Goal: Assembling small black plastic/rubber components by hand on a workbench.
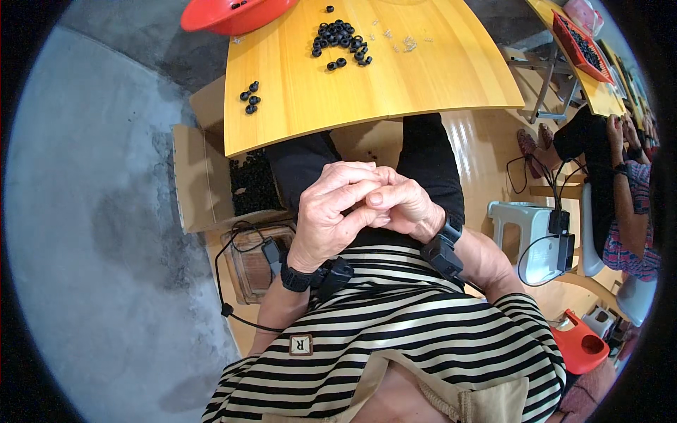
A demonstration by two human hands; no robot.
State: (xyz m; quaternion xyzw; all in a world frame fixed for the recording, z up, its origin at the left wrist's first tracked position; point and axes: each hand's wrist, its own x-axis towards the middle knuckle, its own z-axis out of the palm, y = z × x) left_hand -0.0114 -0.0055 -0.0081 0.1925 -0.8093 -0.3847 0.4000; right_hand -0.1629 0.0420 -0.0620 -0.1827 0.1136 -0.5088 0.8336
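My left hand (328,211) and my right hand (410,209) are pressed together above my lap, just short of the table edge. Their fingers are bent and overlap, with the thumbs meeting in front. Whatever may be between them is hidden. Ahead on the yellow wooden table (310,106) lies a loose pile of small black ring-shaped parts (335,34). Several similar black parts (252,100) sit apart near the left edge. Right of the pile, tiny clear pieces (409,44) are scattered.
A red basin (236,20) stands at the table's far left corner. Below left, an open cardboard box (194,169) holds many black parts (255,187). Cables run from my wrist devices. A white stool (525,220) and a seated person (627,190) are at right, near a red tray (580,48).
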